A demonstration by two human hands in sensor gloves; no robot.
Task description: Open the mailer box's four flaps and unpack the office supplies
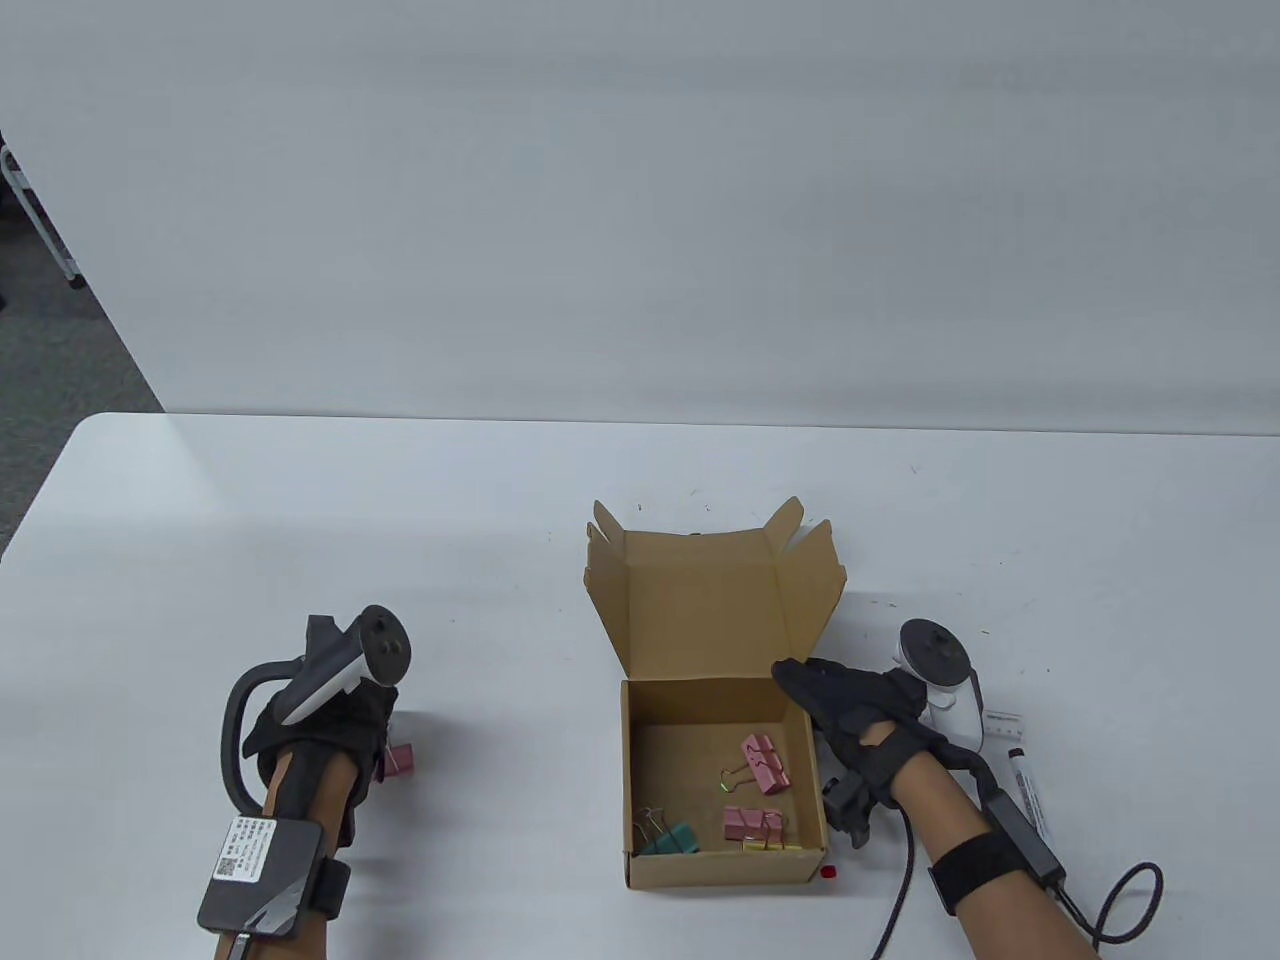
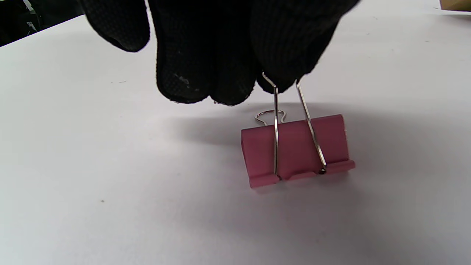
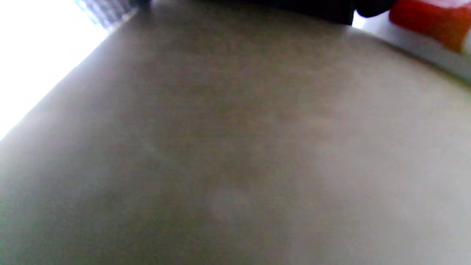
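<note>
The brown mailer box (image 1: 725,868) stands open at the table's front centre, lid tilted back. Inside lie pink binder clips (image 1: 765,762), a teal one (image 1: 672,838) and a yellow one (image 1: 775,846). My left hand (image 1: 345,715) is left of the box and pinches the wire handle of a pink binder clip (image 2: 296,147), whose body rests on the table; the clip also shows in the table view (image 1: 399,758). My right hand (image 1: 850,715) rests on the box's right wall, fingers over the far right corner. The right wrist view shows only blurred cardboard (image 3: 220,147).
A black marker (image 1: 1027,790) and a small clear ruler (image 1: 1003,729) lie on the table right of my right hand. A small red item (image 1: 828,871) sits at the box's front right corner. A cable (image 1: 1120,905) trails from my right wrist.
</note>
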